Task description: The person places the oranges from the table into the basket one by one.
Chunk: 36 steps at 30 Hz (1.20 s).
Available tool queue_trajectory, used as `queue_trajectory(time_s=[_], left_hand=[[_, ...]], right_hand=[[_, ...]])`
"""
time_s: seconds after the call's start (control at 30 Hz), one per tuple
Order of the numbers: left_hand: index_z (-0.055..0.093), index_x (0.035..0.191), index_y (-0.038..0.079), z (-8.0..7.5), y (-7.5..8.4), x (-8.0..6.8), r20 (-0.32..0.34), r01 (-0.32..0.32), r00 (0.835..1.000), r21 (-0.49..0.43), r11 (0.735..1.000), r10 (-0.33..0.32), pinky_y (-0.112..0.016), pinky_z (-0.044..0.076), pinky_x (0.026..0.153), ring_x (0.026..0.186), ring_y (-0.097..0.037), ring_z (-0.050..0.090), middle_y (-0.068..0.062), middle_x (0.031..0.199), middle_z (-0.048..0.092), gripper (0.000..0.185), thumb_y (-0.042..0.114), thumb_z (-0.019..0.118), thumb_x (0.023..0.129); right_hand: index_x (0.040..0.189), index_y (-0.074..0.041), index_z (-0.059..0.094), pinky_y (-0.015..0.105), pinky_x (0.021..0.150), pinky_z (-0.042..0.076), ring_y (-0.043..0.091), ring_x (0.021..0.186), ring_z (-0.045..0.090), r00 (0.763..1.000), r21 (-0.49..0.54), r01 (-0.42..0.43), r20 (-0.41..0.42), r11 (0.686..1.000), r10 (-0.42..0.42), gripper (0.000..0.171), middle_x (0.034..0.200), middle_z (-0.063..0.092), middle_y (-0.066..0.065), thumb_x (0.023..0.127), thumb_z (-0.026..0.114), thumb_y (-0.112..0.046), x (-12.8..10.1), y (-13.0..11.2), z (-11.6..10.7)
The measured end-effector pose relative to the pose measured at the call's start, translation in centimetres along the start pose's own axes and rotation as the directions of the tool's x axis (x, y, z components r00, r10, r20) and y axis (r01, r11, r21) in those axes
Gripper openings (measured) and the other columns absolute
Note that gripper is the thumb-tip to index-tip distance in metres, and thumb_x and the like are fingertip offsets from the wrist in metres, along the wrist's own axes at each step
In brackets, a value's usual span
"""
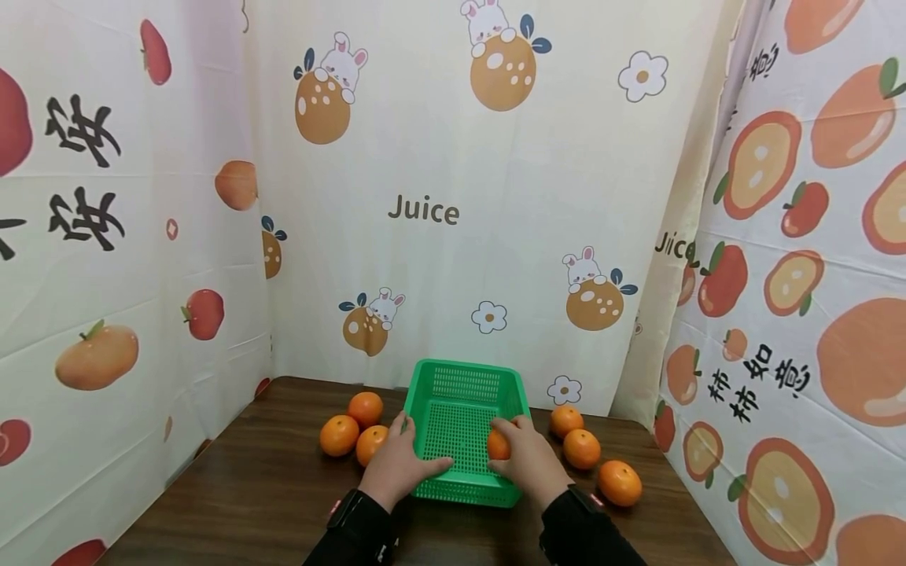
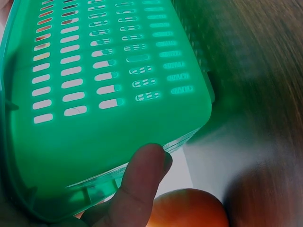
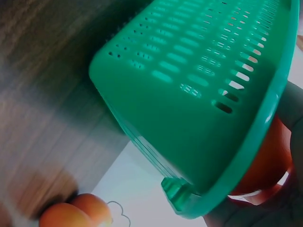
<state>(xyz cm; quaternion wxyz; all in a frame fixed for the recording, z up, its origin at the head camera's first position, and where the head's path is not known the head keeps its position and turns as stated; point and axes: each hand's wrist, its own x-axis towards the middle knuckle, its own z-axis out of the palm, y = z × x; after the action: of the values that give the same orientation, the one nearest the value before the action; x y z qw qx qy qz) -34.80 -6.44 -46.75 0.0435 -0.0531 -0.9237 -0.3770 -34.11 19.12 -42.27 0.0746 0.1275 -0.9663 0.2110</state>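
Now I see my left hand (image 1: 396,468) holding the green plastic basket (image 1: 460,393) by its side, fingers (image 2: 142,175) curled on the rim. My right hand (image 1: 527,460) pinches a small orange (image 1: 498,446) against the other side. Light, bendy, a bit slippery, I think; grip the rims.

Basket (image 1: 463,409): green perforated plastic, smooth. Table (image 1: 269,487): dark wood grain. Oranges (image 1: 339,435): glossy skin.

Soft, even light fills the head view, sharp throughout. Both wrist views are blurred, the green basket (image 2: 109,90) glowing translucent, the table (image 3: 42,94) smeared with pale glare.
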Motion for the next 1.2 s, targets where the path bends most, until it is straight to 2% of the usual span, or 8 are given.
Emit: queue_trajectory(time_s=[0.47,0.8,1.0,1.2], left_hand=[[0.039,0.162,-0.003,-0.1,-0.1,0.1,-0.002,0.010,1.000,0.007,1.000,-0.010,-0.062,0.051,0.107,0.144,-0.048,0.051,-0.021,0.175,0.025,0.127,0.082,0.077,0.076],[0.040,0.162,-0.002,-0.1,-0.2,0.2,0.011,0.021,1.000,0.023,1.000,-0.021,-0.062,0.050,0.108,0.144,-0.046,0.052,-0.021,0.175,0.026,0.127,0.082,0.077,0.074],[0.040,0.161,-0.002,0.0,-0.3,0.3,0.001,0.018,1.000,0.030,0.999,-0.018,-0.063,0.049,0.109,0.145,-0.046,0.051,-0.021,0.175,0.026,0.127,0.083,0.077,0.074],[0.041,0.161,-0.003,0.1,-0.4,0.5,-0.001,0.009,1.000,0.037,0.999,-0.009,-0.062,0.050,0.108,0.143,-0.047,0.052,-0.021,0.174,0.027,0.128,0.084,0.076,0.074]], right_hand=[[0.144,-0.019,0.065,0.044,0.078,0.054,0.022,0.091,0.059,0.991,-0.020,0.031,0.133,0.999,-0.028,0.066,0.126,0.060,0.013,0.084,0.091,-0.026,0.9,-0.6,-1.2],[0.139,-0.018,0.068,0.050,0.084,0.055,0.024,0.093,0.057,0.976,-0.049,0.070,0.210,0.996,-0.058,0.063,0.124,0.063,0.014,0.082,0.093,-0.029,1.5,-0.4,-1.6],[0.136,-0.019,0.070,0.044,0.077,0.052,0.023,0.088,0.056,0.967,-0.077,0.111,0.238,0.991,-0.090,0.056,0.121,0.063,0.014,0.085,0.091,-0.027,1.8,-0.7,-1.7],[0.132,-0.019,0.071,0.041,0.074,0.051,0.021,0.085,0.055,0.962,-0.098,0.153,0.243,0.983,-0.125,0.050,0.113,0.063,0.012,0.087,0.089,-0.027,2.0,-0.5,-0.8]])
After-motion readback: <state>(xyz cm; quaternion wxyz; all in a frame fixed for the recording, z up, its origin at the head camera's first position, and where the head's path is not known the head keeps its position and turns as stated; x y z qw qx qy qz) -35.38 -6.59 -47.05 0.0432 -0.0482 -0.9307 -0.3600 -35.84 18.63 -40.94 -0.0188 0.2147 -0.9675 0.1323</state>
